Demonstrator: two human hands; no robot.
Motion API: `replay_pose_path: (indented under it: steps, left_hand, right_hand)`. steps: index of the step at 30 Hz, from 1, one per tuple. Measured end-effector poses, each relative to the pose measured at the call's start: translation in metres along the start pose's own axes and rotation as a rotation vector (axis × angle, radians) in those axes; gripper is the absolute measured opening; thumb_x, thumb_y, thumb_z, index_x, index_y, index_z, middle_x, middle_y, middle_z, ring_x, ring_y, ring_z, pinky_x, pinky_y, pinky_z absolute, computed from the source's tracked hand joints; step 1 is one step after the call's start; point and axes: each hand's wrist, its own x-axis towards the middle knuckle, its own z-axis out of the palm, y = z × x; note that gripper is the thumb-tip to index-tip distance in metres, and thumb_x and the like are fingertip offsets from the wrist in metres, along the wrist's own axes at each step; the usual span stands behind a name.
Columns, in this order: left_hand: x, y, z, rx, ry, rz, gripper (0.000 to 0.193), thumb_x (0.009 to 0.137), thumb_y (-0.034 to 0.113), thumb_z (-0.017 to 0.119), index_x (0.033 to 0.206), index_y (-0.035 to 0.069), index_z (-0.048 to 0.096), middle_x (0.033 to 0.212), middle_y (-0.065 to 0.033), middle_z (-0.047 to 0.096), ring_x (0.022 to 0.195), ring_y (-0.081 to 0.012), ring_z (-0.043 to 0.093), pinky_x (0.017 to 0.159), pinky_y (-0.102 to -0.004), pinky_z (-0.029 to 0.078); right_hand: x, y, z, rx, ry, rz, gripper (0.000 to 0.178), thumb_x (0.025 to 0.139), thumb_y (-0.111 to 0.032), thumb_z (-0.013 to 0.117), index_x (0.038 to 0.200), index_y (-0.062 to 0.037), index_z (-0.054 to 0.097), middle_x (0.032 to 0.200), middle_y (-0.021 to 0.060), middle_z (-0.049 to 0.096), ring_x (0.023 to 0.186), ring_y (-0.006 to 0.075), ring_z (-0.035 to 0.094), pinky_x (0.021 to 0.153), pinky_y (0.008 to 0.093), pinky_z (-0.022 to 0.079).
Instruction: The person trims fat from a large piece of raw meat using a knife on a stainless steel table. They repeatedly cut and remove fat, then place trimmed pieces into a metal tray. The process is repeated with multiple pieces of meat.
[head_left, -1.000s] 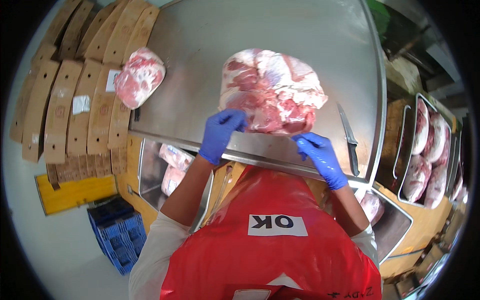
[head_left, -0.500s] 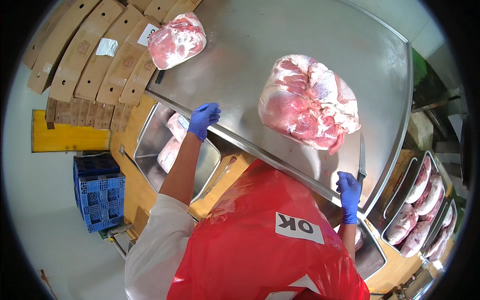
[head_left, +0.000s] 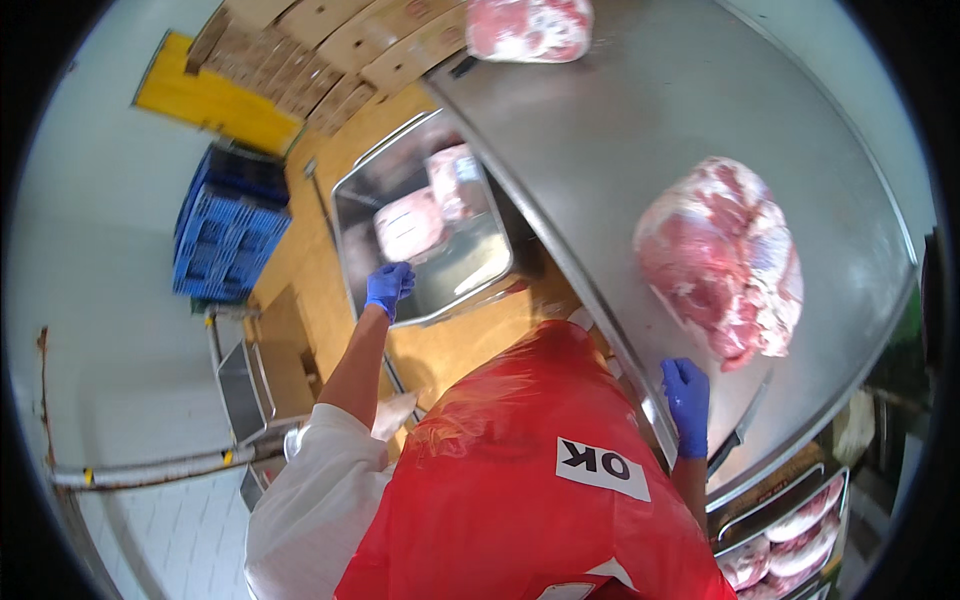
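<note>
Currently poised with the left grip (head_left: 390,287) over the near edge of the steel bin (head_left: 472,255), close to 2 pink meat pieces (head_left: 408,225) inside, and with the right grip (head_left: 686,388) just short of the big meat cut (head_left: 725,262) on the counter (head_left: 680,95). Curled, left and right alike; cannot tell if clenched or released.

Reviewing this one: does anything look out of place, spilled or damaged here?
Nothing looks obviously spilled or damaged. Only the knife stands out mildly: it lies loose, blade bare, on the steel table, close to the gloved right hand.
</note>
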Motion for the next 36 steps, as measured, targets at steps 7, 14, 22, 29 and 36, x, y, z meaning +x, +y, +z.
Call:
replay_pose_path:
  steps: [7, 14, 22, 29, 36]
  left_hand:
    - [-0.082, -0.166, -0.187, -0.089, 0.418, -0.267, 0.011, 0.097, 0.019, 0.074, 0.094, 0.010, 0.071, 0.076, -0.0043, 0.069, 0.057, -0.0130, 0.062, 0.047, -0.0269, 0.046]
    - [-0.157, -0.327, -0.329, -0.195, 0.680, -0.470, 0.011, 0.096, 0.019, 0.072, 0.096, 0.009, 0.072, 0.076, -0.0070, 0.070, 0.056, -0.0158, 0.062, 0.046, -0.0298, 0.046]
    - [-0.204, -0.460, -0.495, -0.277, 0.975, -0.531, 0.020, 0.095, 0.019, 0.069, 0.078, 0.008, 0.071, 0.065, -0.0062, 0.067, 0.049, -0.0166, 0.060, 0.045, -0.0331, 0.045]
    - [-0.248, -0.529, -0.673, -0.055, 0.938, -0.782, 0.084, 0.098, 0.077, 0.052, 0.119, -0.002, 0.072, 0.106, -0.0220, 0.071, 0.093, -0.0308, 0.067, 0.076, -0.0430, 0.051]
    - [-0.263, -0.582, -0.738, 0.142, 0.927, -0.702, 0.095, 0.100, 0.076, 0.047, 0.141, -0.009, 0.060, 0.139, -0.0304, 0.065, 0.136, -0.0397, 0.061, 0.111, -0.0450, 0.047]
  right_hand:
    - [0.026, -0.059, 0.074, -0.168, -0.237, -0.241, 0.022, 0.099, -0.020, 0.071, 0.101, 0.0023, 0.074, 0.081, 0.0105, 0.071, 0.076, 0.0126, 0.063, 0.071, 0.0343, 0.052]
    - [-0.001, -0.037, 0.139, -0.322, -0.349, -0.037, 0.024, 0.100, -0.021, 0.070, 0.101, 0.0020, 0.074, 0.079, 0.0076, 0.070, 0.075, 0.0154, 0.064, 0.071, 0.0347, 0.052]
    - [-0.046, -0.056, 0.270, -0.529, -0.476, -0.056, 0.031, 0.102, -0.029, 0.071, 0.098, 0.0014, 0.075, 0.075, 0.0038, 0.067, 0.070, 0.0119, 0.062, 0.064, 0.0324, 0.049]
    - [-0.075, -0.146, 0.379, -0.711, -0.628, -0.205, 0.030, 0.102, -0.027, 0.071, 0.106, 0.0023, 0.075, 0.078, 0.0043, 0.069, 0.071, 0.0106, 0.060, 0.065, 0.0304, 0.050]
    - [-0.050, -0.178, 0.400, -0.829, -0.609, -0.430, 0.029, 0.103, -0.027, 0.069, 0.112, 0.0003, 0.076, 0.080, 0.0030, 0.069, 0.070, 0.0098, 0.060, 0.064, 0.0297, 0.049]
